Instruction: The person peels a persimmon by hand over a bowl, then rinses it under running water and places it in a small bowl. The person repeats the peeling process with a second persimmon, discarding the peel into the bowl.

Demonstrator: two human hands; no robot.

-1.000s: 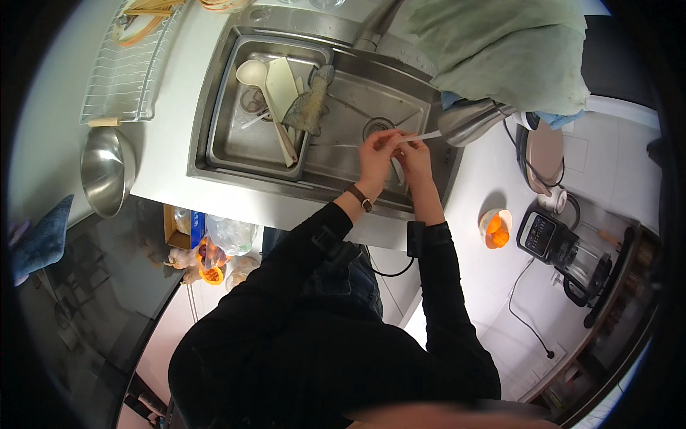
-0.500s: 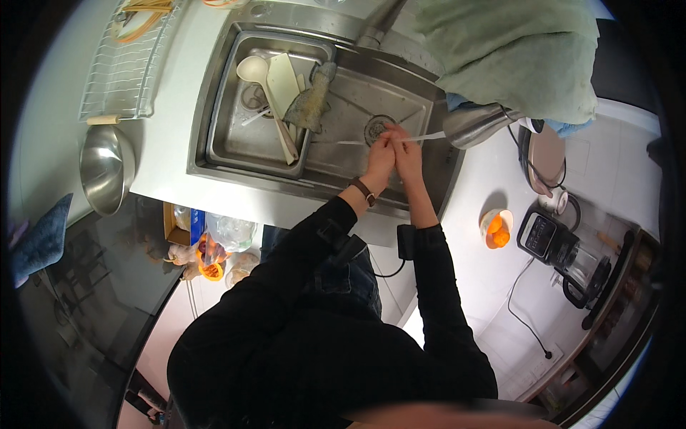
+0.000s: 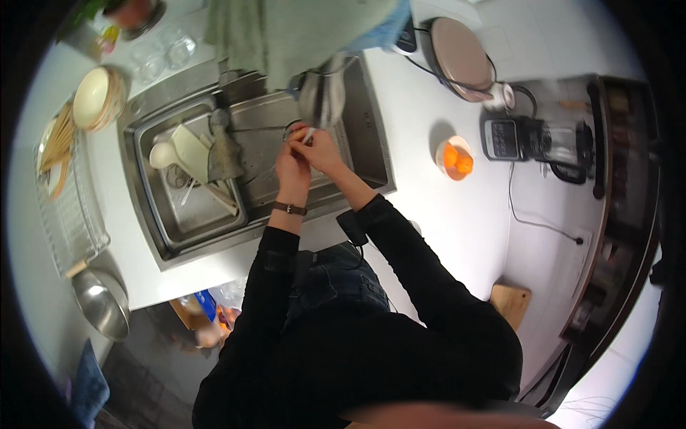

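My left hand (image 3: 291,175), with a brown band at its wrist, is raised over the right basin of the steel sink (image 3: 261,168). Its fingers are closed and pressed against those of my right hand (image 3: 323,152), also closed. Anything between them is too small or hidden to make out. From a metal spout (image 3: 321,99) a short white stream (image 3: 308,136), seemingly water, meets the fingers. Left of my hands, a steel inner basin holds a pale ladle (image 3: 163,154), a white board (image 3: 190,152) and a wet grey-yellow cloth (image 3: 225,154) over its edge.
A green cloth (image 3: 243,36) hangs above the sink's far side. On the right counter are a bowl (image 3: 444,166) with orange pieces, a blender (image 3: 564,146) and its cord. At left stand a dish rack (image 3: 71,214), a steel bowl (image 3: 100,304) and stacked bowls (image 3: 93,100).
The view has swung, so sink and hands appear farther left. Both hands stay together at the stream, the right now more across the left. More of the right counter shows.
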